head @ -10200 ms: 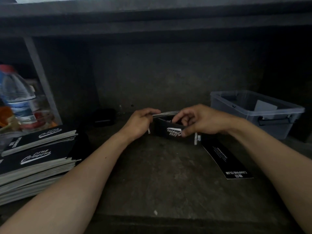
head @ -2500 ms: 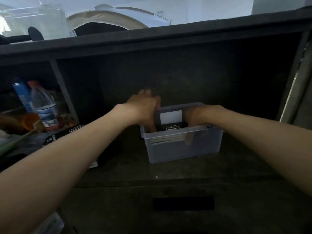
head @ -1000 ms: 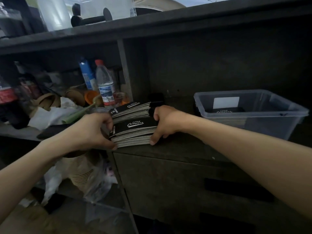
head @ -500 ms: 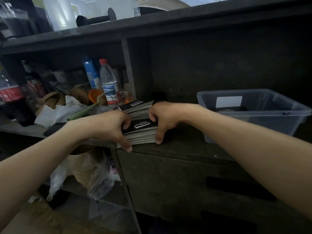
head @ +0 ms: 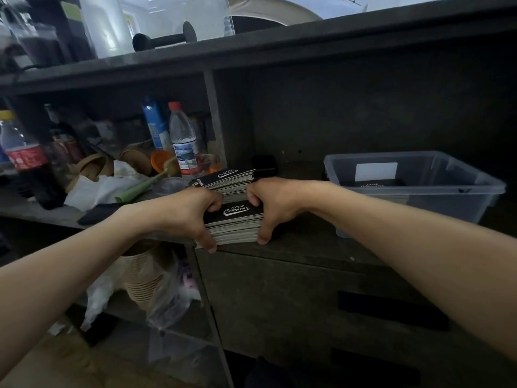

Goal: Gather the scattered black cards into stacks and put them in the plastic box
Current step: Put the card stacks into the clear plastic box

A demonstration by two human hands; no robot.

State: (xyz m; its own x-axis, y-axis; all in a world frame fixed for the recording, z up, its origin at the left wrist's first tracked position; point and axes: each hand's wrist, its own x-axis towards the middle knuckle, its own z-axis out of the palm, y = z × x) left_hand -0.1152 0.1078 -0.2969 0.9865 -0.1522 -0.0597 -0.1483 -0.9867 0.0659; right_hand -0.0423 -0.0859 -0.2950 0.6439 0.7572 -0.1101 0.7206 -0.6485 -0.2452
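At the front edge of the dark shelf [head: 307, 243], we grip a thick stack of black cards [head: 235, 224], left hand [head: 193, 214] and right hand [head: 275, 203] curled round its ends. A second stack [head: 228, 180] lies just behind; the plastic box [head: 414, 204] stands to the right.

A thick stack of black cards [head: 235, 223], white script uppermost, is being gripped at both ends, a second stack [head: 228, 181] just behind. More cards [head: 373, 184] are being held in the translucent plastic box [head: 453, 204].
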